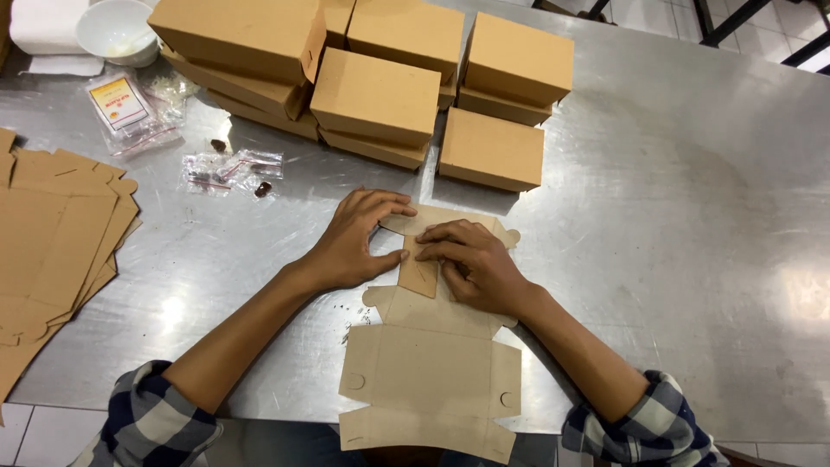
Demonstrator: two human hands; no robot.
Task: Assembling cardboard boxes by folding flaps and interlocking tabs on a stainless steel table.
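Pressing flat, both hands (pixel 415 251) fold a cardboard blank (pixel 430 380) lying lengthwise away from the person.

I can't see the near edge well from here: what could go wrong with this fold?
1. The flat box blank overhangs the near edge of the steel table; it may slip off if pressure eases.
2. Both hands, left hand and right hand, press one small flap; a skewed crease or tear is possible.
3. The stacked finished boxes sit close behind and could be nudged.
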